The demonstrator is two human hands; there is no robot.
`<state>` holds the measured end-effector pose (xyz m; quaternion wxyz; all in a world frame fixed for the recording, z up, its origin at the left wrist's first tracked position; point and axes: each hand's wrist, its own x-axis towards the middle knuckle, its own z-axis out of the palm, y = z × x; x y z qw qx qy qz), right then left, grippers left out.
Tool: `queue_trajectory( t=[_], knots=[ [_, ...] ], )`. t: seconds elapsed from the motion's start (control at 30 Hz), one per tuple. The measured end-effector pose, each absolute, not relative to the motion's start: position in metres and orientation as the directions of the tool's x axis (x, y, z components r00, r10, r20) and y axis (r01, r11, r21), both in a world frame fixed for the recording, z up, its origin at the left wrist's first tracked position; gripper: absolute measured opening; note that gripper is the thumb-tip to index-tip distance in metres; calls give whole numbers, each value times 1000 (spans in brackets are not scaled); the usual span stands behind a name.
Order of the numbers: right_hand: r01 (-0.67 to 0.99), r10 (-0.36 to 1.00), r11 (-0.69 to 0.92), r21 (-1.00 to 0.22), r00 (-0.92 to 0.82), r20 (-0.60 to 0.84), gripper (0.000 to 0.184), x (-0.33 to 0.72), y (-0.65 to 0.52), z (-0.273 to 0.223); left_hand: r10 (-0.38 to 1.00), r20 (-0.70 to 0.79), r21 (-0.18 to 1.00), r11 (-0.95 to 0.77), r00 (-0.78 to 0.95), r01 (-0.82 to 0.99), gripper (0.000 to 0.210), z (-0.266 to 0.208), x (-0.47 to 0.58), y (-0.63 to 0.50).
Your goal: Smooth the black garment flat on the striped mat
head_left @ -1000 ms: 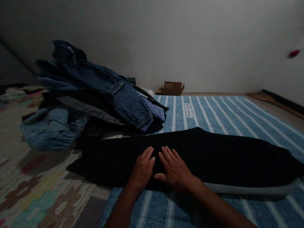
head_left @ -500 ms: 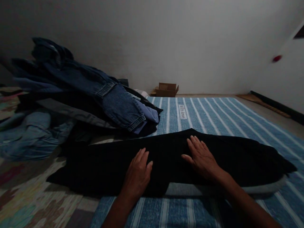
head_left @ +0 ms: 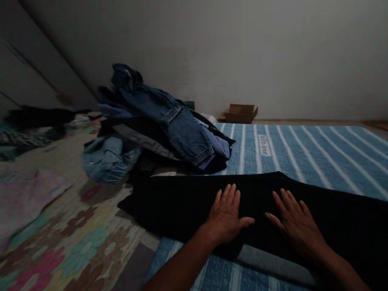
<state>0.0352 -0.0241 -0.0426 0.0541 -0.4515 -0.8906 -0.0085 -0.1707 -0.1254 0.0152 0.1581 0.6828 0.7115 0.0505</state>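
A long black garment (head_left: 169,198), perhaps folded trousers, lies stretched across the blue striped mat (head_left: 291,149) and over its left edge. My left hand (head_left: 226,214) rests flat on its middle, fingers stretched out and thumb apart. A little to the right, my right hand (head_left: 295,222) is also laid flat on the black cloth, its fingers spread. Neither hand grips anything. Along the near side a grey strip of cloth (head_left: 273,264) shows from under the black. The garment's right end runs out of view.
Behind the garment's left part stands a heap of clothes with a blue denim garment (head_left: 154,103) on top and light-blue jeans (head_left: 109,159) at its foot. A flowered sheet (head_left: 81,246) covers the left, with a pink cloth (head_left: 27,198). An open cardboard box (head_left: 242,115) sits by the wall.
My view has swung left, bringing the flowered sheet and pink cloth in. My left hand has opened out flatter and lies nearer the right hand on the black garment.
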Motion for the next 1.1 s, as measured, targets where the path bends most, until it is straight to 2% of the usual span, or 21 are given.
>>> queue_trajectory(
  t=[0.2,0.43,0.67,0.83,1.1],
  knots=[
    [754,758,650,-95,-634,154,65,44,-25,-52,978,-208,355,94,-20,930,90,16,-170,-129],
    [748,754,655,-110,-639,149,65,46,-21,-58,977,-212,392,93,-9,915,89,22,-169,-131],
    [754,757,651,-87,-637,147,66,44,-23,-55,988,-137,333,110,-67,936,89,25,-178,-122],
    [750,753,656,-86,-640,156,65,46,-23,-59,978,-168,272,166,-123,948,91,15,-185,-118],
    [745,742,664,-66,-647,173,69,48,-23,-60,978,-168,257,162,-121,953,92,8,-186,-117]
  ],
)
